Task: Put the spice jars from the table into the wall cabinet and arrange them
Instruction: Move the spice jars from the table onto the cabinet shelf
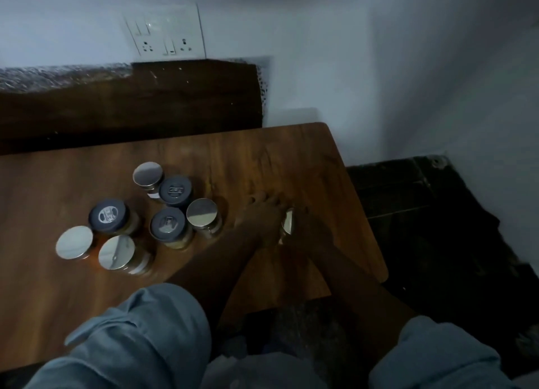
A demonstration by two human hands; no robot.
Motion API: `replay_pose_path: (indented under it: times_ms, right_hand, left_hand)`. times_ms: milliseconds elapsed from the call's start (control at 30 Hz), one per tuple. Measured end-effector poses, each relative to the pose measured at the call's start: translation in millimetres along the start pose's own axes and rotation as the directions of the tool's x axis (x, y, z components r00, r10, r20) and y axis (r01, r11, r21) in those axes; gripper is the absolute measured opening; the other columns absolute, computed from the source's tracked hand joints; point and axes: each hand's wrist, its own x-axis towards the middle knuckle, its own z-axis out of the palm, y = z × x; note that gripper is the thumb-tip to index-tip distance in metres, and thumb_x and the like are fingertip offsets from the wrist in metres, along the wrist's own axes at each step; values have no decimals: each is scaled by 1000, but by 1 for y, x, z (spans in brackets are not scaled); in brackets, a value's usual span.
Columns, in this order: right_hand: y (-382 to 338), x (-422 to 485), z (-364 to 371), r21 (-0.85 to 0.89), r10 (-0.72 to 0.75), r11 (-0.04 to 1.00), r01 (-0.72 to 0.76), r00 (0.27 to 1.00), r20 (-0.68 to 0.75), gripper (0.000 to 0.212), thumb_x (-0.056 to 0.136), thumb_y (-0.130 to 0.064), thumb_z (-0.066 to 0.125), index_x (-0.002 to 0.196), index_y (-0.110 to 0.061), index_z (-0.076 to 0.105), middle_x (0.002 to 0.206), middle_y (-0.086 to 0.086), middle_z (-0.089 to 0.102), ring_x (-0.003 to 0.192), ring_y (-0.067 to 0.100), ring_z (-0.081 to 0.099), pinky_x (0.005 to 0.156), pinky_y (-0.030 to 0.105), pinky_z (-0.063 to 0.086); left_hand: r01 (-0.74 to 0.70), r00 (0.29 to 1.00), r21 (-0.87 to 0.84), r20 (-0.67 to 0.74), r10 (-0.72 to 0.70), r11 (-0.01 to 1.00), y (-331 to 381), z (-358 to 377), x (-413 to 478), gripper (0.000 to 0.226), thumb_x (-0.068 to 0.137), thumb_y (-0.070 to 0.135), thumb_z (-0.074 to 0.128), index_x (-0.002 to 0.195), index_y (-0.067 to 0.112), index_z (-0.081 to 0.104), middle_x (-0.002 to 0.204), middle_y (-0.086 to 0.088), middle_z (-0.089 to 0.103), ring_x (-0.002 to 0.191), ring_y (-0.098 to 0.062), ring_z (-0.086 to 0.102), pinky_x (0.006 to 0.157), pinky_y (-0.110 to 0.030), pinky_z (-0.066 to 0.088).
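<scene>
A spice jar with a silver lid point(288, 224) stands near the right side of the wooden table point(306, 155); only a sliver of the lid shows. My left hand point(261, 218) curls round its left side, and my right hand point(310, 228) closes on its right side, dim in shadow. Several more jars stand in a loose cluster to the left: some have silver lids point(201, 213), point(148, 174), others dark grey lids point(175, 191), point(107, 215). No wall cabinet is in view.
A white switch and socket plate point(166, 31) is on the wall behind the table. A dark wooden board point(131, 103) leans along the back. The table's right edge point(376, 243) drops to a dark floor point(423, 213).
</scene>
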Motion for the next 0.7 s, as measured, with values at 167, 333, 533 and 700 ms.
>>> replay_pose_path:
  times_ms: [167, 333, 533, 700]
  right_hand:
    - [4, 2, -3, 43, -52, 998, 56, 994, -99, 80, 89, -49, 69, 155, -17, 36, 156, 9, 42, 140, 26, 44, 115, 38, 36]
    - [-7, -22, -56, 316, 36, 947, 51, 964, -263, 90, 75, -35, 85, 151, -15, 39, 147, 9, 50, 132, 29, 51, 107, 33, 40]
    - [-60, -65, -160, 488, -56, 800, 349, 854, -518, 98, 60, -40, 85, 147, -35, 40, 139, -6, 57, 123, 14, 57, 103, 33, 50]
    - [-121, -89, -215, 620, 35, 535, 575, 717, -696, 78, 74, -23, 79, 142, -34, 43, 137, -7, 60, 116, 15, 66, 99, 46, 55]
  left_hand:
    - [-56, 998, -28, 9, 56, 998, -9, -3, 5, 72, 88, 46, 64, 152, 25, 38, 155, -6, 39, 141, -35, 29, 113, -51, 30]
    - [-135, 991, -35, -25, 135, 990, -16, -37, 15, 81, 83, 44, 73, 153, 18, 39, 152, -9, 44, 136, -30, 42, 113, -43, 35]
    - [-361, 891, -268, -383, 245, 893, -26, -124, 8, 76, 74, 40, 79, 141, 15, 50, 131, -8, 62, 118, -27, 61, 98, -38, 46]
    - [-378, 700, -415, -713, -38, 827, -28, -206, -21, 73, 65, 69, 74, 121, 26, 53, 104, 14, 63, 85, -6, 60, 62, -19, 42]
